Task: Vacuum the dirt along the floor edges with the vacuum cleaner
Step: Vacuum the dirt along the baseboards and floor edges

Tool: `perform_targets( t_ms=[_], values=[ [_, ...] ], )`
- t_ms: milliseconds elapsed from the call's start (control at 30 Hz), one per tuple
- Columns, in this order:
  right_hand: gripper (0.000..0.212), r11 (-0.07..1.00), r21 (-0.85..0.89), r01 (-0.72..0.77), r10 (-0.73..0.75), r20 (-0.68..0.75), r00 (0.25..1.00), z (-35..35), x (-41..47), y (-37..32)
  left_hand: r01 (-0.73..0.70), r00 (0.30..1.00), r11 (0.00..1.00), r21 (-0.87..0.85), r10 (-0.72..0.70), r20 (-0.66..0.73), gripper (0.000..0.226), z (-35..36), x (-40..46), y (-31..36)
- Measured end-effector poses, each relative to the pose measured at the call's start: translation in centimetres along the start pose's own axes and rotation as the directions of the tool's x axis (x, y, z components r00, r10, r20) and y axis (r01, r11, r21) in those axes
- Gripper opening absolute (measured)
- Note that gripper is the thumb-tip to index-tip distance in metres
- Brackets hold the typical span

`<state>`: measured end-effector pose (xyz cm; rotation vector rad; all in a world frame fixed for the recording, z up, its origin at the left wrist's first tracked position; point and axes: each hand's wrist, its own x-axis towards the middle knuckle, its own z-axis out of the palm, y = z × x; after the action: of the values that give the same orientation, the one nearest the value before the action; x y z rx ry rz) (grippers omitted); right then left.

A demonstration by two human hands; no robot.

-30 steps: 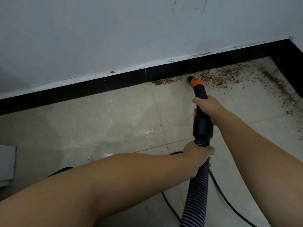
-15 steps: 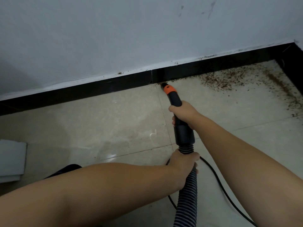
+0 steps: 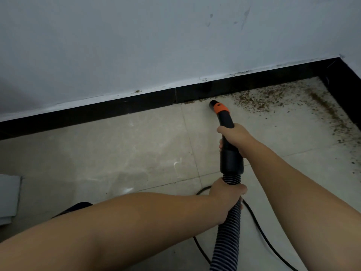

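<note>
Black plastic with an orange collar forms the vacuum nozzle (image 3: 218, 108), and we hold it pointed down at the floor, its mouth just short of the black skirting board (image 3: 244, 85). Our right hand (image 3: 233, 138) wraps its fingers round the rigid black tube behind the collar. Our left hand (image 3: 227, 194) grips the ribbed grey hose (image 3: 228, 237) just below the wide cuff where hose meets tube, fingers curled over the top of it. Brown dirt (image 3: 259, 100) lies scattered on the beige floor tiles (image 3: 117, 153) to the right of the nozzle, spreading along the skirting toward the corner, with a denser streak (image 3: 322, 106) running down the right-hand edge. A thin line of crumbs sits against the skirting just left of the nozzle mouth. A black power cable (image 3: 259, 229) loops across the tiles under our arms. Grey-white wall (image 3: 156, 45) rises above the skirting, marked with a few smudges. A pale grey object (image 3: 8, 198) shows at the left edge; we cannot tell what it is.
</note>
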<state>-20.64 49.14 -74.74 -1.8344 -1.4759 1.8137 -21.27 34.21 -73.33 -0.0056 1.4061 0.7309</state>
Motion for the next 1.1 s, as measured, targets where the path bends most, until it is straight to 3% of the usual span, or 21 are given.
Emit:
perform_targets(
  t_ms=[267,533,1100],
  values=[
    [0.023,0.994,0.105,-0.018,0.022,-0.034,0.999,-3.0,2.1,0.0,-0.023,1.000,0.996,0.081,0.025,-0.019,0.015,1.9,2.1,1.7],
    [0.010,0.992,0.123,0.006,-0.005,-0.011,1.000,-1.2,2.5,-0.4,-0.039,0.997,0.999,0.015,0.040,-0.060,0.015,0.7,2.6,1.7],
    [0.014,0.999,0.012,0.043,-0.044,0.129,0.991,4.6,0.5,-1.0,-0.023,0.993,0.993,-0.118,0.010,-0.117,0.013,-2.5,0.8,-0.1]
  ],
)
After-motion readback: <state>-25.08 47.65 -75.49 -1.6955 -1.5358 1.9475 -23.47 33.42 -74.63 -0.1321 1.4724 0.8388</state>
